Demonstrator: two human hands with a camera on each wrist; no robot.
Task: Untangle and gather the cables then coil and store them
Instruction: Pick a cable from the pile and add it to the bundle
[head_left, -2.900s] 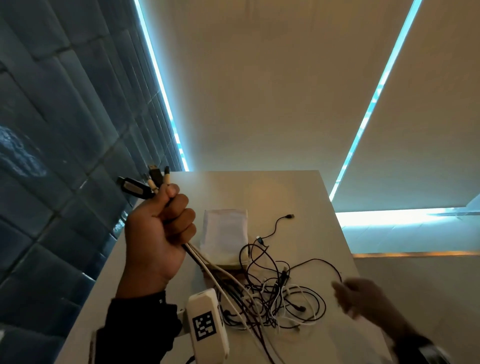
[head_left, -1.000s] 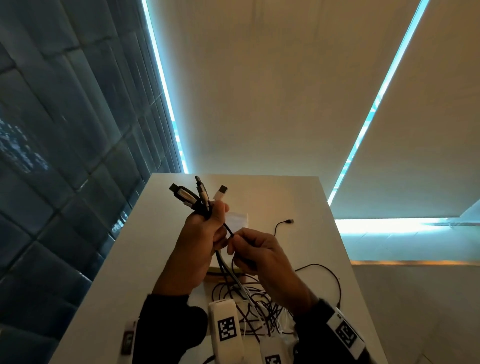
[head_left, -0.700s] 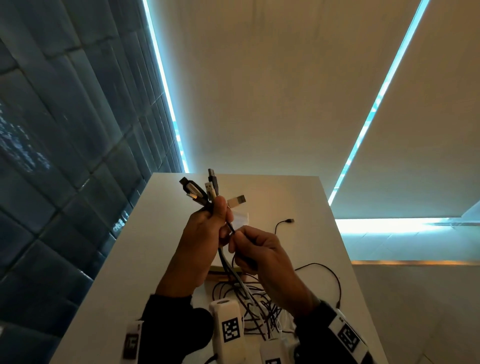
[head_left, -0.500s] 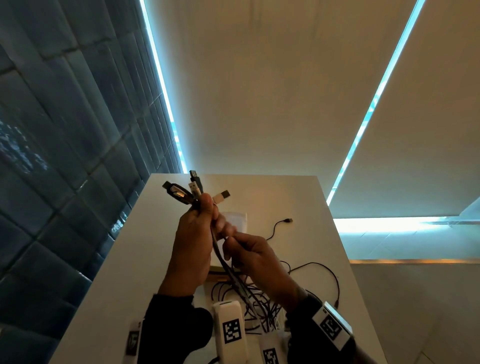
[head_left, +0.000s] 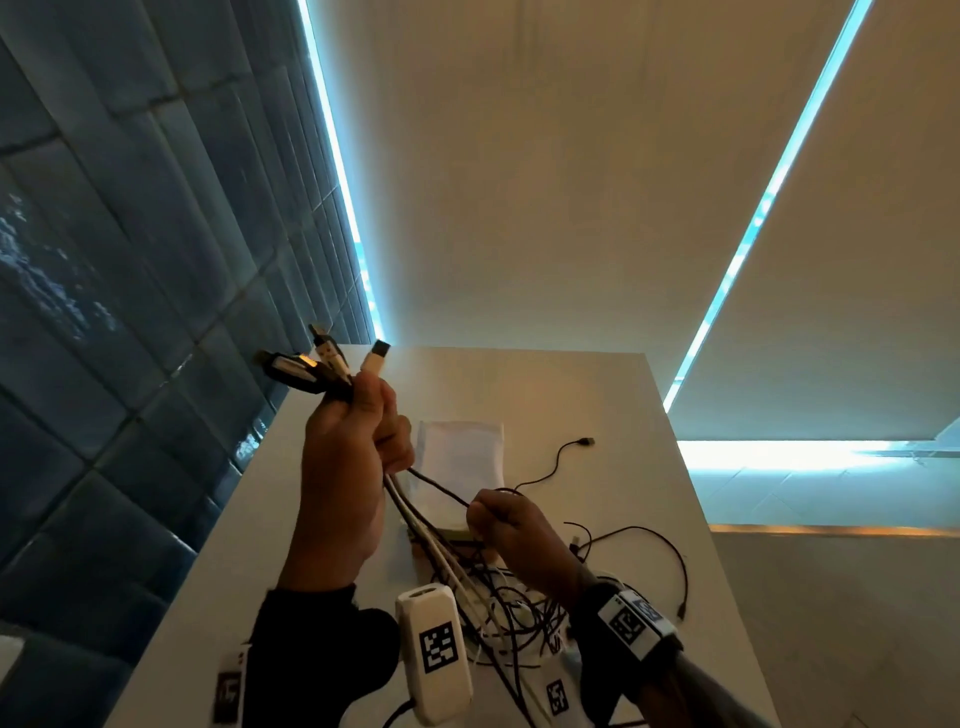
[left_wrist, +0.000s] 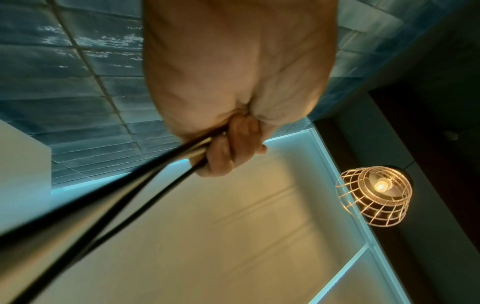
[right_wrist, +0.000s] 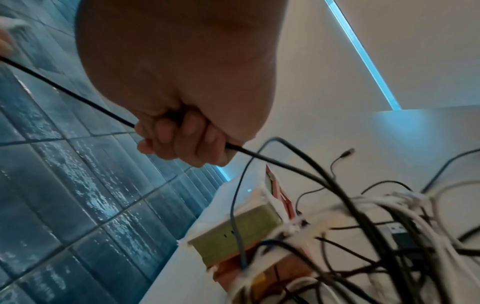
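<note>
My left hand (head_left: 358, 441) is raised above the white table (head_left: 613, 405) and grips a bundle of several cables just below their plugs (head_left: 332, 364), which stick up out of the fist. The left wrist view shows the same fist (left_wrist: 228, 148) with the cable bundle (left_wrist: 109, 197) running down from it. My right hand (head_left: 506, 525) grips one thin black cable (head_left: 439, 486) that stretches taut from the left fist; the right wrist view shows the fingers (right_wrist: 182, 142) curled round that black cable (right_wrist: 64, 86). A tangle of black and white cables (head_left: 519, 608) lies on the table below both hands.
A white-wrapped box (head_left: 462, 457) with a greenish side (right_wrist: 233, 232) lies on the table beyond the tangle. One black cable end (head_left: 584, 442) lies loose at the far right. A blue tiled wall (head_left: 130, 312) borders the table's left. A wire-cage lamp (left_wrist: 374, 193) hangs overhead.
My right hand has slid down and to the right along the black cable, away from the left fist. The left hand kept hold of the plug bundle and shifted slightly left.
</note>
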